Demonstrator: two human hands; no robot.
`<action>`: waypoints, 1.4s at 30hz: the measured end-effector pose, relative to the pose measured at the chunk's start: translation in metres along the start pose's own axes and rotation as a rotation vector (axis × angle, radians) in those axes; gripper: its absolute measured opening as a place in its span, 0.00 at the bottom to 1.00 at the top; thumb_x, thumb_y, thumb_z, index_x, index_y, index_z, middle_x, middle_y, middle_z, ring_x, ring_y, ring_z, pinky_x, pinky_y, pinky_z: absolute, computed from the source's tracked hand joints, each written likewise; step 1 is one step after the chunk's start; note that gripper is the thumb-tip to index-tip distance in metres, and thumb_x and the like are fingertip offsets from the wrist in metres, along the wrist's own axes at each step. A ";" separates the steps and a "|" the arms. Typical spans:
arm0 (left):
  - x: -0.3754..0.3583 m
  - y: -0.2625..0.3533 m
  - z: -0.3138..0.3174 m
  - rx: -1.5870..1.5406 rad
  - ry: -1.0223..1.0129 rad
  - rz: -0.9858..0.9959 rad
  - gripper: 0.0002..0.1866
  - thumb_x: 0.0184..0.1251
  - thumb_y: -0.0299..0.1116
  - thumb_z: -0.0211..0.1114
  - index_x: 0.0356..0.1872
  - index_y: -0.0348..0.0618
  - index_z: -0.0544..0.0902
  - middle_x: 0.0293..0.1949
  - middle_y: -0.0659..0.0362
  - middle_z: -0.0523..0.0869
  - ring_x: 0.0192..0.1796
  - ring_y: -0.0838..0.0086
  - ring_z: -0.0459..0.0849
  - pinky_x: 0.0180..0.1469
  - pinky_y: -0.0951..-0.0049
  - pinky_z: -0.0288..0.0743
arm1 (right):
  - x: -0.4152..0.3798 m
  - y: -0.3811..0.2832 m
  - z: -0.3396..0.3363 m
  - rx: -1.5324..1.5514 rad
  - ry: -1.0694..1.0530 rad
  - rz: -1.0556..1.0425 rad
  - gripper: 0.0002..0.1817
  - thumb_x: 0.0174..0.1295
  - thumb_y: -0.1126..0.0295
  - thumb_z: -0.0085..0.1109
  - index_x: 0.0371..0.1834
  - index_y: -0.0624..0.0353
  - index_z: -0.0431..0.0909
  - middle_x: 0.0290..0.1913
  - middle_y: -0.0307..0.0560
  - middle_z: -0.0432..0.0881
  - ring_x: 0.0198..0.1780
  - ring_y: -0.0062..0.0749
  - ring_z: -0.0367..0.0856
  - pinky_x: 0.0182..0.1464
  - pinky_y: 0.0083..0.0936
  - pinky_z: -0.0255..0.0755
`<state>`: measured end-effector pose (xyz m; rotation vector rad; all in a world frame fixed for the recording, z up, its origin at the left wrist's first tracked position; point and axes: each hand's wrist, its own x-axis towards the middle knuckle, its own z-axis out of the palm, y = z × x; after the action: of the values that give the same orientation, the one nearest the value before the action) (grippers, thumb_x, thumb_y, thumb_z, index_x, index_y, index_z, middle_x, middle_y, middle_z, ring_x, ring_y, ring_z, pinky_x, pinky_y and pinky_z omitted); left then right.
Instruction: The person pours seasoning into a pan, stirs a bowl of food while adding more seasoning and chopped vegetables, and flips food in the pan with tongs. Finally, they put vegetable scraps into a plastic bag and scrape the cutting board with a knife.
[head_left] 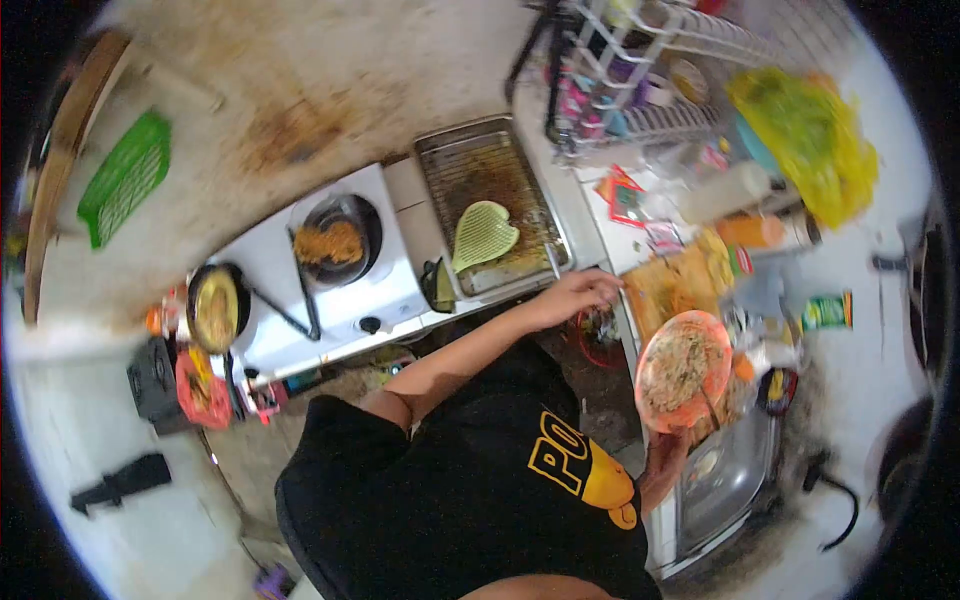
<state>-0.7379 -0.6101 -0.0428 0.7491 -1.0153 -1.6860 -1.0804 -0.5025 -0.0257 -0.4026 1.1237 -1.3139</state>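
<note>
My left hand (590,291) is at the left edge of a wooden cutting board (650,292), its fingers curled together; what they hold, if anything, is too small to tell. My right hand (665,455) grips the near rim and underside of a pink-orange bowl (727,365), which is tilted over the board. A pale minced mixture with green bits (682,362) fills the bowl, and a utensil handle (708,408) leans out over its edge. Yellowish pieces (715,262) lie at the far end of the board.
A white stove (270,330) bears a pan of browned food (335,243) and a pan (215,308) with yellowish contents. Right of it, a rack tray (480,155) holds a green heart-shaped strainer (485,235). A metal sink (725,480), bottles (725,193) and a yellow bag (810,140) are at right.
</note>
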 end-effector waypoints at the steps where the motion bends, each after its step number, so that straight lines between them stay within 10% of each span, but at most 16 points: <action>1: -0.010 0.019 0.005 -0.021 -0.015 -0.104 0.24 0.67 0.42 0.54 0.60 0.42 0.69 0.52 0.57 0.75 0.48 0.73 0.78 0.48 0.73 0.74 | -0.003 -0.001 0.027 -0.020 -0.038 0.030 0.35 0.54 0.70 0.63 0.65 0.61 0.59 0.64 0.52 0.65 0.63 0.45 0.66 0.60 0.40 0.70; 4: -0.032 0.033 0.002 -0.213 -0.055 -0.131 0.38 0.64 0.58 0.53 0.70 0.51 0.55 0.65 0.56 0.64 0.58 0.63 0.74 0.55 0.66 0.73 | 0.007 0.010 0.099 -0.138 -0.233 0.186 0.37 0.51 0.71 0.62 0.66 0.61 0.57 0.64 0.53 0.63 0.63 0.46 0.66 0.61 0.41 0.70; 8: -0.084 0.051 -0.033 -0.218 0.145 -0.101 0.41 0.60 0.53 0.59 0.71 0.50 0.51 0.65 0.53 0.64 0.63 0.63 0.69 0.60 0.60 0.69 | 0.036 0.054 0.161 -0.219 -0.578 0.378 0.34 0.54 0.74 0.52 0.67 0.52 0.55 0.66 0.50 0.62 0.64 0.47 0.66 0.54 0.52 0.73; 17: -0.203 0.017 -0.059 -0.491 0.866 -0.003 0.42 0.41 0.34 0.58 0.65 0.37 0.57 0.54 0.49 0.73 0.57 0.61 0.73 0.62 0.59 0.65 | 0.063 0.139 0.227 -0.392 -0.939 0.810 0.30 0.63 0.75 0.45 0.69 0.55 0.50 0.62 0.51 0.67 0.56 0.40 0.75 0.49 0.39 0.80; 28: -0.241 -0.066 -0.078 -0.769 1.149 0.027 0.38 0.36 0.31 0.55 0.58 0.33 0.65 0.46 0.50 0.75 0.50 0.60 0.75 0.57 0.55 0.67 | 0.079 0.194 0.220 -0.283 -0.904 0.979 0.30 0.64 0.77 0.44 0.70 0.59 0.50 0.59 0.52 0.70 0.54 0.40 0.76 0.59 0.42 0.70; 34: -0.242 -0.059 -0.073 -0.768 1.398 0.140 0.03 0.39 0.28 0.54 0.17 0.44 0.69 0.40 0.51 0.76 0.45 0.60 0.74 0.54 0.53 0.67 | 0.108 0.208 0.214 -0.564 -0.647 0.831 0.14 0.62 0.62 0.59 0.44 0.61 0.76 0.45 0.48 0.79 0.42 0.33 0.79 0.48 0.30 0.74; 36: -0.261 -0.080 -0.077 -0.737 1.366 0.255 0.04 0.39 0.28 0.54 0.19 0.42 0.69 0.40 0.51 0.76 0.45 0.59 0.74 0.54 0.54 0.66 | 0.116 0.215 0.209 -0.656 -0.518 0.813 0.14 0.61 0.60 0.60 0.39 0.60 0.77 0.39 0.44 0.79 0.38 0.29 0.78 0.43 0.27 0.74; 37: -0.269 -0.084 -0.078 -0.710 1.356 0.184 0.43 0.35 0.29 0.55 0.65 0.42 0.59 0.59 0.51 0.70 0.59 0.56 0.72 0.60 0.50 0.68 | 0.119 0.217 0.207 -0.661 -0.529 0.822 0.14 0.61 0.60 0.60 0.39 0.60 0.77 0.39 0.44 0.79 0.38 0.29 0.78 0.43 0.27 0.74; 42: -0.291 -0.091 -0.066 -0.736 1.434 0.182 0.42 0.37 0.28 0.53 0.65 0.43 0.60 0.59 0.51 0.71 0.59 0.56 0.72 0.59 0.48 0.68 | 0.109 0.229 0.212 -0.749 -0.563 0.815 0.12 0.60 0.60 0.61 0.40 0.56 0.78 0.32 0.38 0.77 0.34 0.25 0.77 0.38 0.23 0.72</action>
<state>-0.6280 -0.3382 -0.1496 1.0022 0.5047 -0.8217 -0.7948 -0.6092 -0.1548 -0.7044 1.0754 -0.0152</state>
